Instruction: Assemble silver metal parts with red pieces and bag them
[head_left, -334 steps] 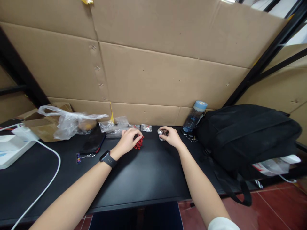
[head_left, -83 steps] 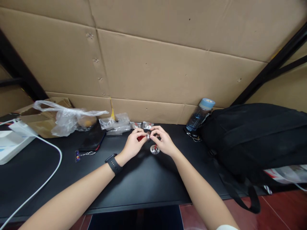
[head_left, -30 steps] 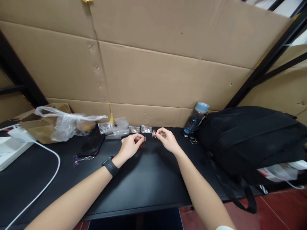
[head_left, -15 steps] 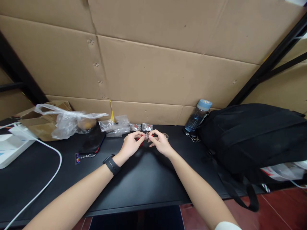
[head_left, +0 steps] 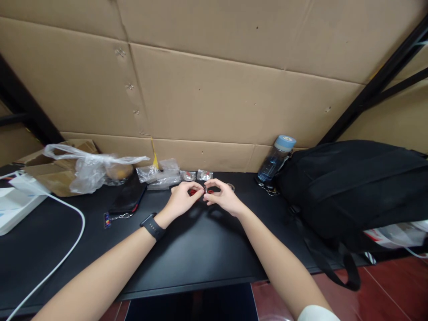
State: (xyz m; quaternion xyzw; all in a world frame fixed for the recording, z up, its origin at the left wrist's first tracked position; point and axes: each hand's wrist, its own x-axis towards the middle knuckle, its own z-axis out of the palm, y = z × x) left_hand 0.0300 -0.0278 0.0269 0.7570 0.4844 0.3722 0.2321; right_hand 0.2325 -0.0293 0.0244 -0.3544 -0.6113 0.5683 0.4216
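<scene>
Above the black desk, my left hand [head_left: 185,197] and my right hand [head_left: 223,199] meet fingertip to fingertip. Pinched between them is a small shiny round piece with red parts [head_left: 205,190], too small to name. Both thumbs and forefingers are closed on it; red shows beside the fingers of each hand. A dark watch sits on my left wrist. Behind the hands lie two small clear packets [head_left: 187,176] with round items and red bits inside. A ring-shaped thing [head_left: 231,187] is partly hidden behind my right hand.
Clear plastic bags [head_left: 163,176], a dark pouch [head_left: 125,198] with a keychain, and a knotted plastic bag [head_left: 90,171] lie left. A white cable [head_left: 82,223] crosses the desk. On the right stand a blue-capped bottle [head_left: 272,160] and a black backpack [head_left: 351,187]. Cardboard [head_left: 207,107] walls the back.
The small round piece has turned between my fingers and now looks narrower and darker. Both hands stay together in nearly the same place; the view has shifted slightly.
</scene>
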